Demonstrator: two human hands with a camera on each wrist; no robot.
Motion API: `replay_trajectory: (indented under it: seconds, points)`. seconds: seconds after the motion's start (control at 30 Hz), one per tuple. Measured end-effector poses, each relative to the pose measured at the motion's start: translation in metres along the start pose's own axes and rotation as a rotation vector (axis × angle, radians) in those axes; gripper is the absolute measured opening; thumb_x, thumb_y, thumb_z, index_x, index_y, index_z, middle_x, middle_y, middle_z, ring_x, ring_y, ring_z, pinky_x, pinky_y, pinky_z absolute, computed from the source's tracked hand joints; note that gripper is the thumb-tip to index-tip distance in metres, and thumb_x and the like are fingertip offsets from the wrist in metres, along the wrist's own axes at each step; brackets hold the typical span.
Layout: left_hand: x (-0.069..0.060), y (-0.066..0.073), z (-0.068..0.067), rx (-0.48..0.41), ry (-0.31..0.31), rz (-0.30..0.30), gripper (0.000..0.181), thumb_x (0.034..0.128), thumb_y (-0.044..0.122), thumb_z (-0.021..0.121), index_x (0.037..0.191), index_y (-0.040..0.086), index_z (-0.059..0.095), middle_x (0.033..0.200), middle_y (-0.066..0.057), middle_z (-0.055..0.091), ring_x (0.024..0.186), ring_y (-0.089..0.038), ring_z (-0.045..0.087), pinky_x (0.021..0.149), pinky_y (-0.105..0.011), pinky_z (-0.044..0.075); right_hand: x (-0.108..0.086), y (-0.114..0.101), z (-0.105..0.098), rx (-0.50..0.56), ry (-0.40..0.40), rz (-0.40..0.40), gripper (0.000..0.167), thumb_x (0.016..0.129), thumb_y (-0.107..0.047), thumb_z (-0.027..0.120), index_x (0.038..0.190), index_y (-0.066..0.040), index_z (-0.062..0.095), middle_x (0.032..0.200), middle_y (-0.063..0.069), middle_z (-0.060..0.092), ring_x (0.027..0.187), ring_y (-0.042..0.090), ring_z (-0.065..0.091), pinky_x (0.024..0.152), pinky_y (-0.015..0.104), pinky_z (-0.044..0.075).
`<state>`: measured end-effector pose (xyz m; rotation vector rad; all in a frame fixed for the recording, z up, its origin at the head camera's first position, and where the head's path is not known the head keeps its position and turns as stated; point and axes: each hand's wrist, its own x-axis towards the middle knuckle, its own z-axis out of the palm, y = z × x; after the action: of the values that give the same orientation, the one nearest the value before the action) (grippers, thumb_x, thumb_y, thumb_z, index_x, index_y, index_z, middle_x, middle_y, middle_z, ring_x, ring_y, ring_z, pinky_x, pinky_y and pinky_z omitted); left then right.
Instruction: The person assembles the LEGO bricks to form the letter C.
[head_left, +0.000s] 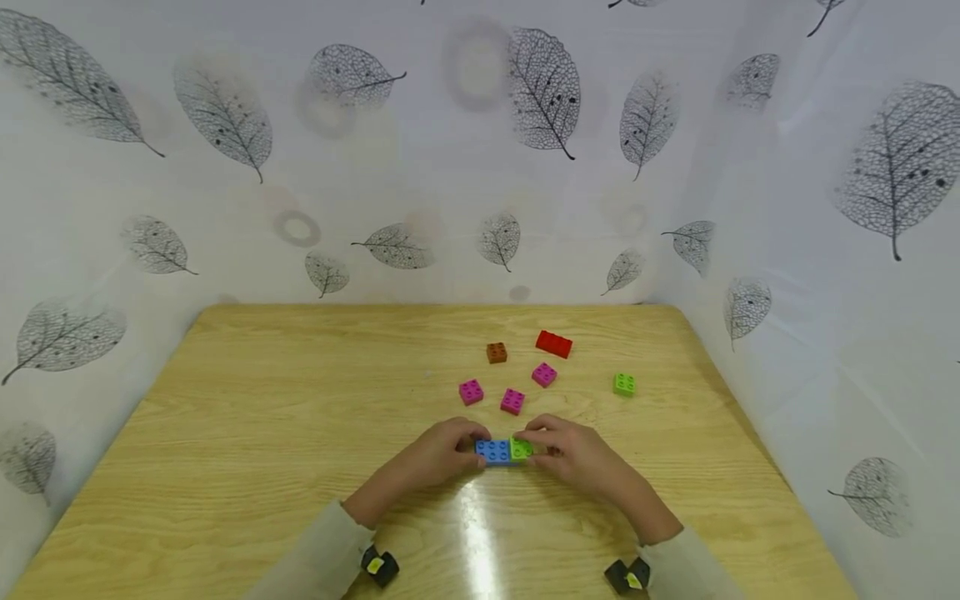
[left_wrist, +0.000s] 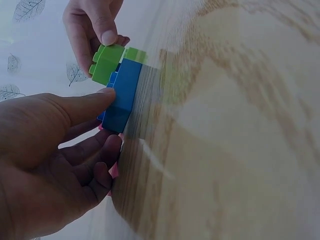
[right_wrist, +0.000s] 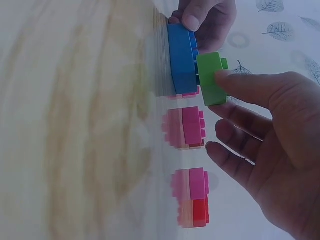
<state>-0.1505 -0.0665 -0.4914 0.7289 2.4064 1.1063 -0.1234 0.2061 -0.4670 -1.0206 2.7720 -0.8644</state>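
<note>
On the table's front half lies a long blue brick [head_left: 492,452], studs up. My left hand [head_left: 447,452] grips it at its left end between thumb and fingers. A square green brick [right_wrist: 212,78] is at the blue brick's right end, on its stud side and overhanging the end. The thumb and fingers of my right hand [head_left: 581,456] pinch this green brick. Blue studs show between the two bricks in the right wrist view; whether they are fully pressed together I cannot tell.
Beyond the hands lie three pink bricks [head_left: 513,401], a brown brick [head_left: 497,353] and a long red brick [head_left: 554,343]. Another green brick [head_left: 624,384] sits farther right on the wooden table [head_left: 300,375]. A leaf-patterned white cloth [head_left: 427,167] stands behind and beside the table.
</note>
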Motion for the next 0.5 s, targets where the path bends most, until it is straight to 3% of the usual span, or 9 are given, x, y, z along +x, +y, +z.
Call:
replay_trajectory:
  seconds: [0.23, 0.5]
  points:
    - [-0.0007, -0.0025, 0.0008, -0.004, 0.001, -0.020, 0.029, 0.0952, 0.027, 0.071, 0.122, 0.018, 0.068, 0.115, 0.007, 0.066, 0.101, -0.009, 0.059, 0.088, -0.032, 0.049, 0.0012, -0.0016, 0.0013, -0.022, 0.002, 0.005, 0.037, 0.093, -0.021, 0.074, 0.130, -0.020, 0.069, 0.119, -0.004, 0.065, 0.082, 0.000, 0.057, 0.068, 0.020, 0.050]
    - [-0.0005, -0.0002, -0.0002, -0.009, -0.001, -0.023, 0.029, 0.0955, 0.027, 0.071, 0.123, 0.019, 0.067, 0.114, 0.007, 0.065, 0.100, -0.009, 0.058, 0.086, -0.032, 0.049, 0.0013, 0.0001, -0.0010, -0.077, 0.019, 0.006, 0.037, 0.090, -0.020, 0.076, 0.127, -0.020, 0.071, 0.115, -0.005, 0.067, 0.081, 0.005, 0.061, 0.068, 0.021, 0.050]
